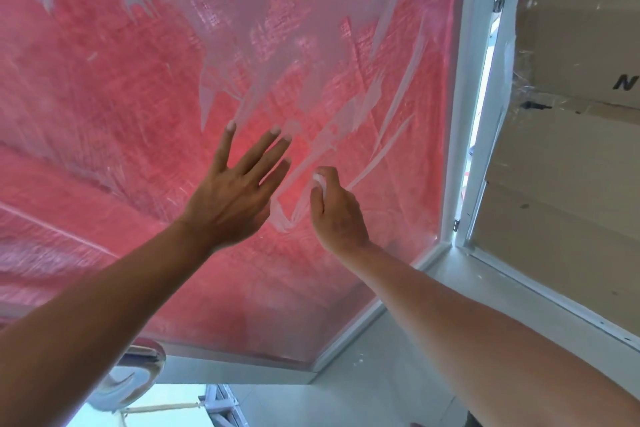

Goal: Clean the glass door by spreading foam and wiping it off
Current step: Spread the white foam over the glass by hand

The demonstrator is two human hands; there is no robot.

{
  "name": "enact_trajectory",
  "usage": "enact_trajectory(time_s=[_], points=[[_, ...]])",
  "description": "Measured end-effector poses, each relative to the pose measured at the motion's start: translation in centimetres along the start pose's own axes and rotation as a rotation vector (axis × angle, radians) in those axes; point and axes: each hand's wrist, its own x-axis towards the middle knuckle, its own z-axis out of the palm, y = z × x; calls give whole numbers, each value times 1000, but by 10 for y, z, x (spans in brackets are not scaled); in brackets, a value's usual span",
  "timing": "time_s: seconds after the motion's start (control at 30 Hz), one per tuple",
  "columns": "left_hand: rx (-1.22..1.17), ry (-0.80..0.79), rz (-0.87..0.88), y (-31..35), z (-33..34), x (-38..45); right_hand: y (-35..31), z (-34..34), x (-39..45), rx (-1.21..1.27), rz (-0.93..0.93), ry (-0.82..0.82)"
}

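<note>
The glass door (pixel 138 87) fills most of the view, with a pink woven sheet showing behind it and a white frame (pixel 464 135) along its right edge. Foam (pixel 277 10) covers the upper middle of the pane in broad white smears, thinning to loose streaks (pixel 346 135) that run down toward the lower right corner. The left hand (pixel 235 194) is spread, fingers straight and fanned, tips at the lower edge of the foam patch. The right hand (pixel 337 211), just beside it, has its fingers curled, and something white shows at the fingertips; it may be a small wad of cloth or only a blob of foam, the view is too soft to say. The pane is rigid and fixed in its frame, so nothing needs lifting; it will likely feel slick where wet, and a flat palm should slide easily. Foam is light and soft and will smear rather than lift, so firm, even pressure seems wise, kept moderate since glass is brittle. Boxes (pixel 571 45) wrapped in clear film stand beyond the frame.
</note>
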Motion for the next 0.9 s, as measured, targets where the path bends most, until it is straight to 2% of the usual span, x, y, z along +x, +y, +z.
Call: enact_trajectory(time_s=[0.27, 0.5, 0.57, 0.7, 0.9], points=[[55, -49, -58, -6, -10, -29, -24, 37, -21, -3, -120, -53], [44, -59, -73, -7, -13, -33, -18, 35, -22, -55, -157, -27], [35, -58, -80, -5, -12, -31, -10, 31, -23, -44, -118, -27], [-12, -54, -55, 3, -9, -21, 16, 21, -27, 33, 101, -3], [-51, -53, 31, 25, 10, 14, 57, 3, -9, 108, 325, 166]])
